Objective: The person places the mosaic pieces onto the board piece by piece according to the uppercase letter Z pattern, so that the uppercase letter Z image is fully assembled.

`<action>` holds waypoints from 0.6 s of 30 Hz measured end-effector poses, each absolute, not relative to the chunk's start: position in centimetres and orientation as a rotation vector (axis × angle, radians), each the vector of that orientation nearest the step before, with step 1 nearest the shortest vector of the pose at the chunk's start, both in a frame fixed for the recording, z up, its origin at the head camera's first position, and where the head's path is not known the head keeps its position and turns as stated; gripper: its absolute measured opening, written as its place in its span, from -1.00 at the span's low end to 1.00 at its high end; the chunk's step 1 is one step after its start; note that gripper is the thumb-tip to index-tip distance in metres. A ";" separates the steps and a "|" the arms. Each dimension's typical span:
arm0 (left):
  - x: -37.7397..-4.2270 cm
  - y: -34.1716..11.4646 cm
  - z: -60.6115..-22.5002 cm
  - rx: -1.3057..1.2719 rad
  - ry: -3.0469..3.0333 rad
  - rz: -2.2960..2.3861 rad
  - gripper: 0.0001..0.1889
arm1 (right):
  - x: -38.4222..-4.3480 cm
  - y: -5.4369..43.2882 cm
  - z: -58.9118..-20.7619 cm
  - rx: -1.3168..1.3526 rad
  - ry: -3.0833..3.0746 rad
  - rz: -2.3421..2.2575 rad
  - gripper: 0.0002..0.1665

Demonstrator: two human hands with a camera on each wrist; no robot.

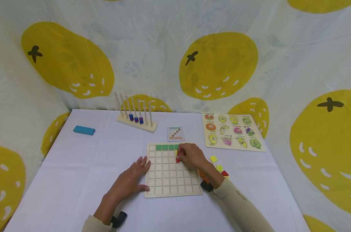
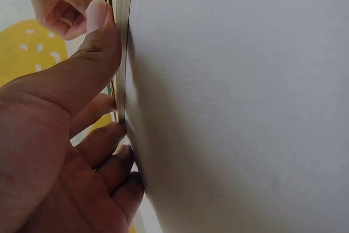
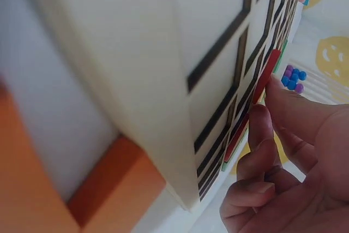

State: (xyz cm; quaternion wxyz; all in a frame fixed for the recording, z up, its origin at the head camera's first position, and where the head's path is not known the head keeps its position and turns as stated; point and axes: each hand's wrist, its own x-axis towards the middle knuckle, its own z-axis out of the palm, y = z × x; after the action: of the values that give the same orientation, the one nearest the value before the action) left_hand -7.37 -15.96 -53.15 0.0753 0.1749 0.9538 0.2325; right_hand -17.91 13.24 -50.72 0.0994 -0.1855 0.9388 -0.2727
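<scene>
A wooden grid board point(image 1: 169, 181) lies on the table, a row of green tiles point(image 1: 165, 147) along its far side. My left hand point(image 1: 128, 182) rests against the board's left edge, fingers extended and thumb at the near-left part. Over the upper right cells, my right hand point(image 1: 192, 156) pinches a red triangular tile point(image 1: 178, 160) between thumb and index finger, low against the board. The right wrist view shows this red tile point(image 3: 265, 77) at the fingertips and a second red piece point(image 3: 236, 139) on the grid. A yellow tile point(image 1: 176, 153) peeks out beside the fingers.
Yellow tiles point(image 1: 213, 159), a red triangle point(image 1: 225, 173) and orange pieces point(image 3: 117, 184) lie right of the board. Behind it are a pattern card point(image 1: 175, 139), a peg stand with beads point(image 1: 136, 120) and a fruit puzzle point(image 1: 233, 132). A blue block point(image 1: 84, 130) lies far left.
</scene>
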 end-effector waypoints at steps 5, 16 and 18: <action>-7.4 -15.9 -53.2 0.521 2.859 0.692 0.13 | -17.8 13.4 -50.5 -0.537 2.792 -0.801 -0.80; -7.3 -16.0 -53.0 0.524 2.853 0.718 0.12 | -18.0 13.1 -50.4 -0.544 2.742 -0.740 -0.77; -7.3 -16.0 -53.0 0.524 2.852 0.719 0.12 | -18.0 13.1 -50.4 -0.543 2.749 -0.723 -0.77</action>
State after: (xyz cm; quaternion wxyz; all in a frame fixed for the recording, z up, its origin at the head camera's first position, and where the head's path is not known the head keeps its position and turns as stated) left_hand -7.30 -15.97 -52.97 0.0767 0.1749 0.9518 0.2400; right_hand -17.98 13.06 -50.43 0.1235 -0.1861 0.9427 -0.2478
